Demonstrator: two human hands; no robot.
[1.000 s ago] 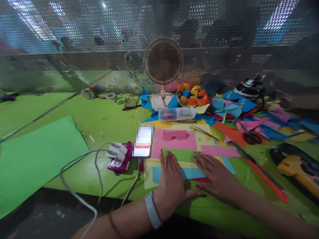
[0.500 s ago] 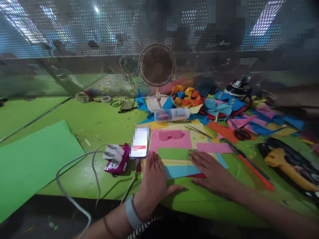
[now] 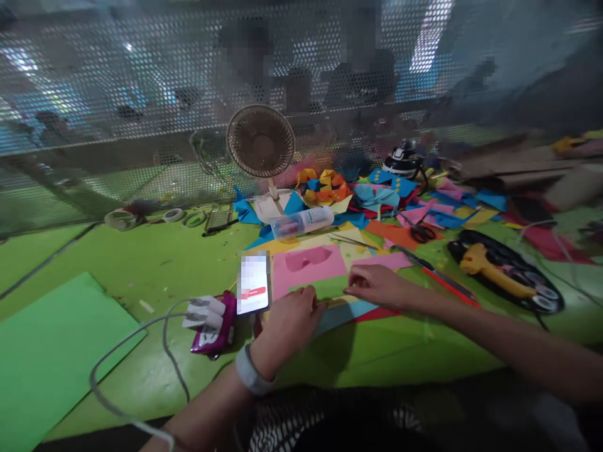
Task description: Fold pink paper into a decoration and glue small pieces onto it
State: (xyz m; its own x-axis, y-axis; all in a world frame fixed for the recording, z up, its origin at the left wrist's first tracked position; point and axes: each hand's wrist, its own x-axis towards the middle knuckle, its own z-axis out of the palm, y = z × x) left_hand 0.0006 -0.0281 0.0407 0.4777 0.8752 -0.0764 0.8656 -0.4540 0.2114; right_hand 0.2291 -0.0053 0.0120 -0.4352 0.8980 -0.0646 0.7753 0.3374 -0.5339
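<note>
My left hand (image 3: pixel 293 321), with a pale band on the wrist, is curled with its fingertips at the near left edge of a green paper strip (image 3: pixel 330 288). Opposite it, my right hand (image 3: pixel 372 284) pinches at the strip's right end. The strip lies on stacked coloured sheets, among them a light blue sheet (image 3: pixel 340 319) and a red one (image 3: pixel 377 314). Just beyond is a pink sheet (image 3: pixel 287 276) with a folded pink piece (image 3: pixel 308 258) on it. To the right, a narrow pink strip (image 3: pixel 393 260) extends past my right hand.
A lit phone (image 3: pixel 253 292) and a purple pouch with white chargers (image 3: pixel 207 312) and a cable are at left, beyond them a large green sheet (image 3: pixel 61 351). Behind stand a fan (image 3: pixel 260 141), a clear bottle (image 3: pixel 303 223) and folded papers. Scissors (image 3: pixel 423 233) and a glue gun (image 3: pixel 499 275) lie right.
My hands were flat with fingers stretched over the papers; now the fingers are curled in at the green strip. The camera view has turned to the right.
</note>
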